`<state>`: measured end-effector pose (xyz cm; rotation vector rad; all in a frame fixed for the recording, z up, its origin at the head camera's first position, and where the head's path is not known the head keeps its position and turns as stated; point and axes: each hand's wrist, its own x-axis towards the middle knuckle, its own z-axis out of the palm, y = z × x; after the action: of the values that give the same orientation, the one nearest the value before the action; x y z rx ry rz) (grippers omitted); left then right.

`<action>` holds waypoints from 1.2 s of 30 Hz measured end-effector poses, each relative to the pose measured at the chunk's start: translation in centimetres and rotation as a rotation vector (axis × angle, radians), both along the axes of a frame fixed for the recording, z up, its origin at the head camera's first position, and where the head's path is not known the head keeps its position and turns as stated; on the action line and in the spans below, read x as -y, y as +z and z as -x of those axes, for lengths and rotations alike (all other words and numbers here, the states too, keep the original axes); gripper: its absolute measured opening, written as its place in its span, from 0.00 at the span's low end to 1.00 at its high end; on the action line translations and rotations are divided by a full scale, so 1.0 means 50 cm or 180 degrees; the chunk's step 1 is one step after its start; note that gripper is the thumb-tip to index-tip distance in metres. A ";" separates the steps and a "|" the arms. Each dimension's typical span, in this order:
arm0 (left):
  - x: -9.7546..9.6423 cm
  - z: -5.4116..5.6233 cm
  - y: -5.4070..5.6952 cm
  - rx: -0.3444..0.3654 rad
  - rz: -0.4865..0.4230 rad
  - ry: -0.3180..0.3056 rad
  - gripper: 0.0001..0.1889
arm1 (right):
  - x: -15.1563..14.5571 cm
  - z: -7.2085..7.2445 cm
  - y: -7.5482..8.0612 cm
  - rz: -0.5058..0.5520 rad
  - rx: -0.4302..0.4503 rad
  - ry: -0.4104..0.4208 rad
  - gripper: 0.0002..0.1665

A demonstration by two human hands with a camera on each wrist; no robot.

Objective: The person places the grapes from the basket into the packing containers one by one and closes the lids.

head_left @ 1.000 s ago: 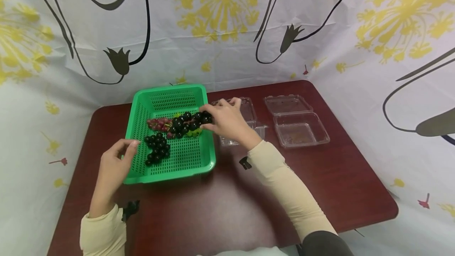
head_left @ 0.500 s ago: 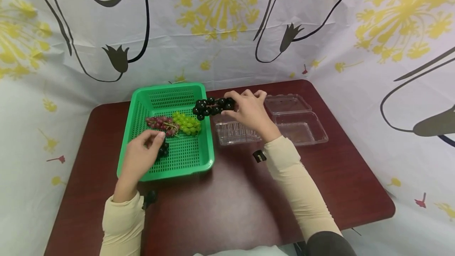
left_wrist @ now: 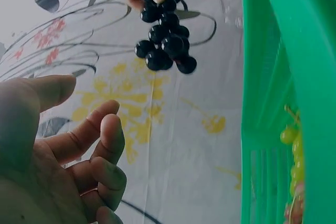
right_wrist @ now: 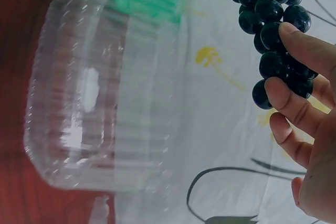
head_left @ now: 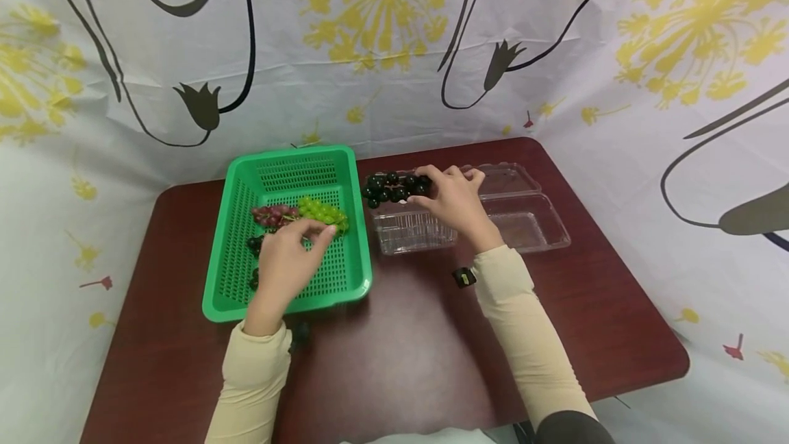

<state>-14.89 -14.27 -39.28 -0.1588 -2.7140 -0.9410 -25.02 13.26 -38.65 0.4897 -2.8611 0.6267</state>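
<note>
My right hand [head_left: 455,203] pinches one end of a bunch of black grapes [head_left: 394,188], which it holds in the air above a clear plastic clamshell box [head_left: 414,231]. The right wrist view shows thumb and fingers on the dark berries [right_wrist: 270,35]. Over the green basket [head_left: 212,293] hovers my left hand [head_left: 292,259], its fingers loosely bent with nothing between them, as the left wrist view confirms. In the basket lie red grapes [head_left: 271,215], green grapes [head_left: 323,212] and a second black bunch [head_left: 255,245], partly hidden behind the left hand.
Another clear clamshell box [head_left: 524,221] stands with its lid raised at the right, beside the first one. Everything rests on a dark red table [head_left: 394,348]. A patterned cloth [head_left: 394,108] hangs right behind the table and at its sides.
My right hand has carried the black grapes rightward out of the basket to over the nearer box. The left hand has moved right, from the basket's left edge to over its middle.
</note>
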 end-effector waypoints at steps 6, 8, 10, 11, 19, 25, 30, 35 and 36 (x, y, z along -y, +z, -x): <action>-0.049 0.020 -0.013 0.0037 0.0200 0.0002 0.18 | -0.022 0.000 -0.017 0.0011 0.0109 -0.0103 0.32; -0.064 0.026 -0.017 0.0030 0.0294 0.0011 0.18 | -0.027 0.000 -0.022 -0.0005 0.0152 -0.0133 0.32; -0.077 0.032 -0.022 0.0044 0.0418 0.0025 0.18 | -0.033 0.000 -0.027 -0.0010 0.0200 -0.0146 0.32; -0.083 0.035 -0.025 0.0053 0.0470 0.0026 0.18 | -0.035 0.000 -0.029 -0.0014 0.0220 -0.0151 0.33; -0.130 0.055 -0.048 0.0134 0.0927 -0.0009 0.20 | -0.048 0.000 -0.050 0.0005 0.0237 -0.0198 0.33; -0.152 0.066 -0.070 0.0162 0.1094 -0.0017 0.21 | -0.056 0.004 -0.066 0.0039 0.0228 -0.0199 0.32; -0.159 0.073 -0.085 0.0230 0.1259 -0.0046 0.21 | -0.062 0.005 -0.072 0.0060 0.0230 -0.0207 0.32; -0.161 0.078 -0.093 0.0187 0.1295 -0.0073 0.20 | -0.066 0.002 -0.075 0.0024 0.0234 -0.0205 0.32; -0.162 0.079 -0.094 0.0162 0.1295 -0.0077 0.19 | -0.066 0.002 -0.075 0.0018 0.0241 -0.0203 0.31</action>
<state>-18.82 -6.19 -43.98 -0.2472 -2.9237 -0.3908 -25.12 16.57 -42.40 0.3799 -2.9319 0.6558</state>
